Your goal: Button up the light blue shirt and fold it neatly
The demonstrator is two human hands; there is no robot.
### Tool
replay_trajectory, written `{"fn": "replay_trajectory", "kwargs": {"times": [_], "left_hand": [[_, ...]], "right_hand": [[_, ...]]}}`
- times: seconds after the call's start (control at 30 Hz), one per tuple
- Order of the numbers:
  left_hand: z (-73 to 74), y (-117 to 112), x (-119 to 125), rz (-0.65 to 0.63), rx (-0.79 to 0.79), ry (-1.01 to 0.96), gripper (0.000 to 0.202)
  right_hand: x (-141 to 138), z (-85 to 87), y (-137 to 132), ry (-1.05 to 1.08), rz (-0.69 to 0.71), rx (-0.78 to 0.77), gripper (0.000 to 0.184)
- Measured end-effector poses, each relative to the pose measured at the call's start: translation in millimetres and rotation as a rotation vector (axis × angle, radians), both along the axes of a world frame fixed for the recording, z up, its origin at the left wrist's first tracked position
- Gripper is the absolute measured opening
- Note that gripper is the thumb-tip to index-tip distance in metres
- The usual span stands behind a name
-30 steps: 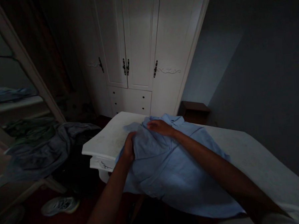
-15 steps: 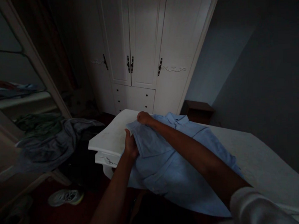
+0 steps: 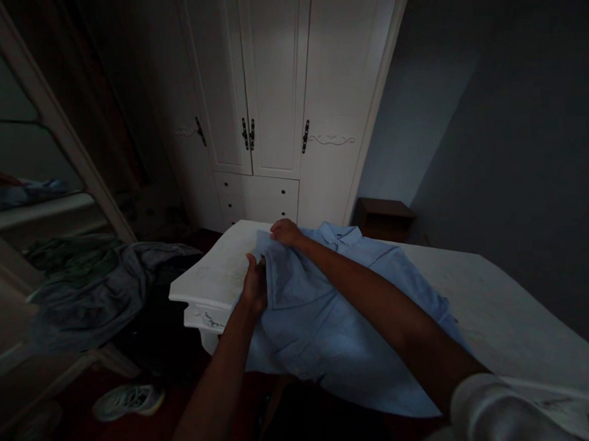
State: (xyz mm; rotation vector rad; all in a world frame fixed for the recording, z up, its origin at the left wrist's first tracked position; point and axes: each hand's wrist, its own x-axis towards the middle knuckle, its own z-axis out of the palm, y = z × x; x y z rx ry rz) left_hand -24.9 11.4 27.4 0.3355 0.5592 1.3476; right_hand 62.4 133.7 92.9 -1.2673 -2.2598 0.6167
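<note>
A light blue collared shirt lies spread on the white table, its lower part hanging over the front edge. Its sleeve is folded across the body of the shirt, toward the left. My right hand is closed on the far edge of this sleeve, fingers curled around the cloth. Beside the sleeve's left end is my left hand, thumb stretched up and apart from the cloth. Its fingers reach in by the sleeve edge and are partly hidden.
Under the shirt stands the white table with carved edges. A white wardrobe rises behind it, with a small brown cabinet to its right. Grey and green clothes are heaped at left, and a shoe sits on the red floor.
The sleeve's left end has shifted slightly, and my left hand sits a little more apart from it. My right hand keeps its grip. The whole view has turned slightly.
</note>
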Motion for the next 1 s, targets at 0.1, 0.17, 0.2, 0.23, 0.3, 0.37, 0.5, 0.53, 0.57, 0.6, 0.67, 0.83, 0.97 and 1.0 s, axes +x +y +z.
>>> {"fn": "replay_trajectory", "kwargs": {"times": [0.1,0.17,0.2,0.23,0.3,0.37,0.5,0.53,0.57,0.6,0.67,0.83,0.97,1.0], "left_hand": [[-1.7,2,-4,0.054,-0.042,0.005,0.056],[-2.5,3,-7,0.072,-0.040,0.007,0.052],[-2.9,4,-8,0.083,-0.039,0.007,0.050],[-3.3,4,-8,0.097,-0.044,0.006,0.049],[-4.5,6,-9,0.136,-0.065,-0.005,0.045],[-6.1,8,-8,0.175,-0.075,-0.027,0.042],[-8.6,10,-7,0.193,-0.076,-0.063,0.035],[-8.7,10,-7,0.189,-0.079,-0.062,0.032],[-8.4,10,-7,0.185,-0.086,-0.057,0.029],[-8.0,10,-7,0.183,-0.092,-0.051,0.026],[-6.4,10,-7,0.184,-0.096,-0.036,0.023],[-1.2,9,-3,0.202,-0.088,0.036,0.024],[0.1,8,2,0.204,-0.085,0.095,0.023],[-0.3,9,3,0.204,-0.093,0.099,0.021]], "right_hand": [[18,20.4,-16,0.254,0.027,-0.021,0.035],[39,38.4,-36,0.591,0.174,-0.080,0.034],[52,47.6,-49,0.753,0.267,-0.107,0.035],[68,56.2,-64,0.851,0.335,-0.141,0.039],[104,68.0,-98,0.975,0.364,-0.191,0.048],[145,68.4,-134,1.038,0.301,-0.211,0.049],[222,32.3,-197,0.998,0.027,-0.141,0.030],[236,18.5,-212,0.982,0.011,-0.085,0.023],[247,4.0,-227,0.955,0.023,-0.050,0.016],[255,-10.6,-243,0.931,0.034,-0.013,0.015],[260,-39.0,-272,0.842,0.028,-0.030,0.019],[236,-103.2,-325,0.753,-0.074,-0.078,0.019],[213,-147.8,-343,0.620,-0.320,-0.312,0.026],[208,-156.9,-346,0.606,-0.378,-0.357,0.033]]}}
